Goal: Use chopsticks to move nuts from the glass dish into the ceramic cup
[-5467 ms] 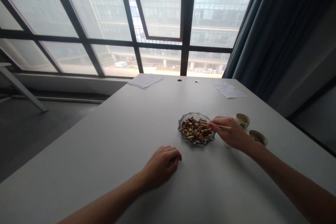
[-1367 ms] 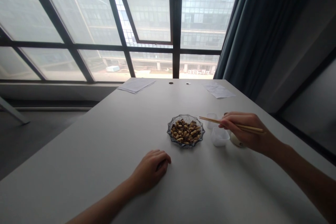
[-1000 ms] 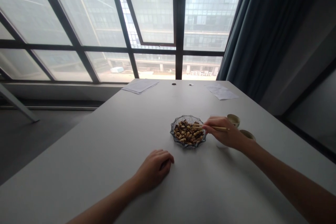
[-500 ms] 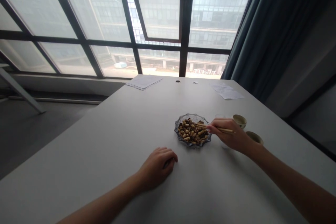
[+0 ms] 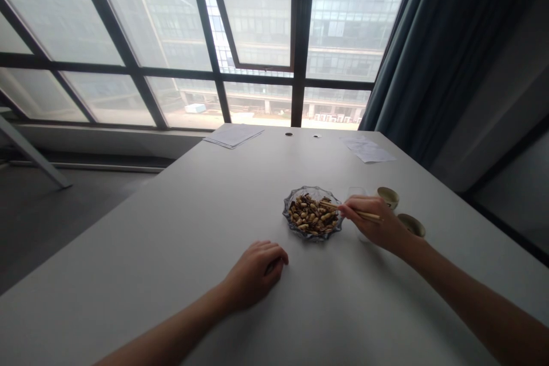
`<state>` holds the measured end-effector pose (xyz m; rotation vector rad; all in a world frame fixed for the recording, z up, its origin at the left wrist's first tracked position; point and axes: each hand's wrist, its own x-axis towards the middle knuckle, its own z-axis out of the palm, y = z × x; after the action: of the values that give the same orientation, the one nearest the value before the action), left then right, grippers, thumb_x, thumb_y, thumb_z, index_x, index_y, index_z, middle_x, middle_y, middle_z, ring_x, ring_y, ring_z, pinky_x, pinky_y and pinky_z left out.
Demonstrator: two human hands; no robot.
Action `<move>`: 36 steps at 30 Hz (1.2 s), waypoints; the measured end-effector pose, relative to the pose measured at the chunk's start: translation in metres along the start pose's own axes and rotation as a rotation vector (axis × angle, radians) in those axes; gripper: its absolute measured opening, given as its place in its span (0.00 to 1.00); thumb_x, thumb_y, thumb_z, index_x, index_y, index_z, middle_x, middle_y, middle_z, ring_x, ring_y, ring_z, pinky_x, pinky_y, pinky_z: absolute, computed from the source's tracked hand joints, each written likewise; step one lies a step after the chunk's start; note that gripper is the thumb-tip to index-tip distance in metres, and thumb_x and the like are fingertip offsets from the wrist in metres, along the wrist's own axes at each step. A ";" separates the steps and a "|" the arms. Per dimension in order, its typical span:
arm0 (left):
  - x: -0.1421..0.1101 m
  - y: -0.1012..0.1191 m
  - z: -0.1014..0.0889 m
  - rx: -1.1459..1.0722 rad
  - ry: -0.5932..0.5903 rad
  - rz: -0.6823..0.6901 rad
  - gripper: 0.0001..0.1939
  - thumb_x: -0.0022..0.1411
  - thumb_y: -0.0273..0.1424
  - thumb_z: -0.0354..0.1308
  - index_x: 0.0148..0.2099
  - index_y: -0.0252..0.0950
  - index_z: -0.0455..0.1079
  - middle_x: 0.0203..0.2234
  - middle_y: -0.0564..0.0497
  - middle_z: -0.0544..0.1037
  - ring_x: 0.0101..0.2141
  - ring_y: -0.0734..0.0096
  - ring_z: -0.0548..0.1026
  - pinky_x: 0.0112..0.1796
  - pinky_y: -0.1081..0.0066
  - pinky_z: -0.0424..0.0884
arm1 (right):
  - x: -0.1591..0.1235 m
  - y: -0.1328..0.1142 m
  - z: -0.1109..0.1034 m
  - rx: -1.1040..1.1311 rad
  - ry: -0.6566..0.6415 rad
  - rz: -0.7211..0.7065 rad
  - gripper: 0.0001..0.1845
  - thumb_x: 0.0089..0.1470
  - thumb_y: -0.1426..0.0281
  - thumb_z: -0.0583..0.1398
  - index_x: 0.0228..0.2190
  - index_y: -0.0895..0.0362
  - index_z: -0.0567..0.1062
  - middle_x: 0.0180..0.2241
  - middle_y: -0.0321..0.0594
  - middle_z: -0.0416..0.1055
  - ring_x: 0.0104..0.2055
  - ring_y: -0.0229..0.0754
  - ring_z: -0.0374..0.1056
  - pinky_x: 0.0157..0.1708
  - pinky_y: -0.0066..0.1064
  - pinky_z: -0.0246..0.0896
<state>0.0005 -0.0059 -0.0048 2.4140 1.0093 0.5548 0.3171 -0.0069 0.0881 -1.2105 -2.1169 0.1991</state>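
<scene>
My right hand (image 5: 371, 220) grips a pair of light wooden chopsticks (image 5: 368, 216). Their tips (image 5: 328, 205) reach into the right side of a clear glass bowl (image 5: 286, 218) with a scalloped rim. Inside the bowl lies a heap of mixed nuts and seeds (image 5: 311, 217), tan, brown and dark; whether the tips pinch a piece cannot be made out. Left of and nearer than the bowl, my left hand (image 5: 256, 274) rests on the table with its fingers curled, holding nothing that I can see. A clear glass container (image 5: 357, 190) is partly hidden behind my right hand.
Two small olive bowls (image 5: 388, 197) (image 5: 412, 224) stand just beyond and right of my right hand. Paper sheets (image 5: 234, 135) lie at the table's far left, others (image 5: 369, 150) at the far right. Windows and a dark curtain (image 5: 412, 57) border the white table (image 5: 171, 229).
My view has shifted very slightly, so everything sits a little further left. Both hands, the chopsticks and the glass bowl keep nearly the same places relative to one another.
</scene>
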 end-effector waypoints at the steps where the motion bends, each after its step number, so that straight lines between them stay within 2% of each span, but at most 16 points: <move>1: 0.000 0.000 0.000 0.001 0.000 0.000 0.10 0.65 0.23 0.53 0.40 0.42 0.73 0.34 0.53 0.80 0.38 0.65 0.74 0.43 0.68 0.63 | 0.000 0.000 0.000 0.005 -0.010 -0.001 0.24 0.68 0.57 0.53 0.26 0.55 0.78 0.23 0.41 0.72 0.24 0.40 0.65 0.29 0.33 0.61; 13: -0.001 0.001 -0.001 0.001 0.006 -0.002 0.10 0.65 0.22 0.54 0.40 0.42 0.74 0.34 0.54 0.80 0.37 0.66 0.73 0.43 0.69 0.63 | 0.000 -0.007 -0.011 0.046 0.023 -0.007 0.17 0.67 0.62 0.58 0.28 0.57 0.77 0.28 0.41 0.74 0.29 0.40 0.67 0.32 0.33 0.59; 22: 0.000 0.002 -0.001 0.004 0.009 0.001 0.11 0.64 0.22 0.54 0.40 0.41 0.74 0.34 0.53 0.80 0.38 0.65 0.74 0.43 0.69 0.64 | 0.002 -0.003 -0.001 0.027 -0.091 0.039 0.16 0.66 0.61 0.58 0.30 0.55 0.79 0.28 0.41 0.75 0.30 0.41 0.69 0.32 0.33 0.59; 29: -0.001 0.003 -0.002 0.001 0.007 0.005 0.11 0.64 0.22 0.53 0.40 0.41 0.74 0.34 0.53 0.80 0.37 0.64 0.74 0.43 0.68 0.65 | 0.014 -0.004 -0.002 0.005 -0.145 0.042 0.21 0.66 0.57 0.57 0.29 0.56 0.81 0.28 0.41 0.76 0.29 0.40 0.69 0.32 0.32 0.60; 36: -0.001 0.001 0.000 0.001 0.008 0.008 0.11 0.64 0.22 0.53 0.40 0.41 0.74 0.34 0.53 0.80 0.38 0.65 0.74 0.43 0.68 0.64 | 0.013 -0.002 -0.002 0.018 -0.168 0.039 0.20 0.66 0.59 0.58 0.29 0.57 0.80 0.28 0.40 0.75 0.30 0.40 0.69 0.33 0.31 0.59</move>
<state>0.0008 -0.0071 -0.0038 2.4197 1.0034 0.5669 0.3125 0.0029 0.0964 -1.2640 -2.2302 0.3480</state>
